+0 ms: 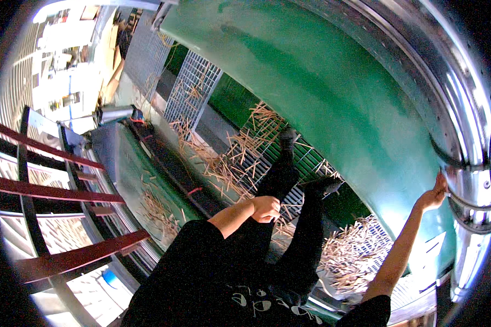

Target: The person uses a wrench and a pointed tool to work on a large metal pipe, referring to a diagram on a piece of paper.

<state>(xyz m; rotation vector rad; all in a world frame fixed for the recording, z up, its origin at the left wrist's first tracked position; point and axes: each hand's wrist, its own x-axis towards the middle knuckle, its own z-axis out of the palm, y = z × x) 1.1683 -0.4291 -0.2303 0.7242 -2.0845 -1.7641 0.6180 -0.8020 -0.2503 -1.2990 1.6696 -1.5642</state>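
My left hand (266, 209) is closed into a loose fist above my leg. A small light tip shows by its fingers, but I cannot make out what it holds, if anything. My right hand (434, 197) reaches out to the right, its visible fingers stretched upward. It meets the edge where the large green panel (333, 103) borders a shiny metal pipe (472, 185) with ring-like bands. Its far fingers are partly hidden. Many thin wooden sticks (349, 253) lie heaped on the grating by my legs.
My dark shoes (324, 185) rest on a metal floor grating (193, 90) strewn with more sticks. To the left stand a low green machine side (158, 174) and a rack with dark red slats (76, 256). Cardboard pieces (114, 73) stand at the far left.
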